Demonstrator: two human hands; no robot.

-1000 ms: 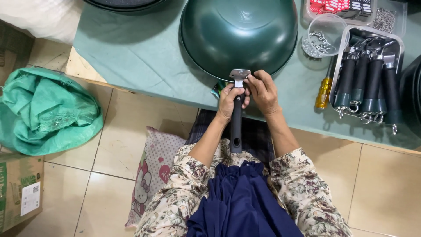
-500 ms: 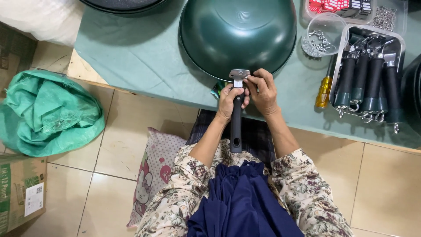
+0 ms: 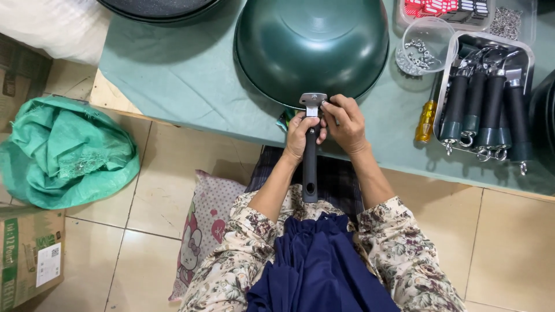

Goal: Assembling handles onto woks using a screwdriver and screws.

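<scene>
So from up here I see my left hand (image 3: 302, 134) wrapped around the upper end of a long dark pan handle (image 3: 310, 167), which points back toward my lap, while my right hand (image 3: 346, 122) pinches at its metal bracket (image 3: 313, 100) right against the rim of the upturned green wok (image 3: 312, 47). Both hands are closed on that handle end.

The wok sits on the green-covered bench (image 3: 185, 75) and takes up most of the middle, so anything behind it is hidden. To its right: a clear tub of small screws (image 3: 421, 49), a yellow-handled screwdriver (image 3: 426, 118), and a metal tray (image 3: 484, 95) of more dark handles (packed side by side). Past that, a clear box of red and dark tags (image 3: 445, 8) at the top edge.

On the floor, a green sack (image 3: 63, 153) slumps left, and a brown cardboard box with green print and a white label (image 3: 29, 257) sits in the corner.
</scene>
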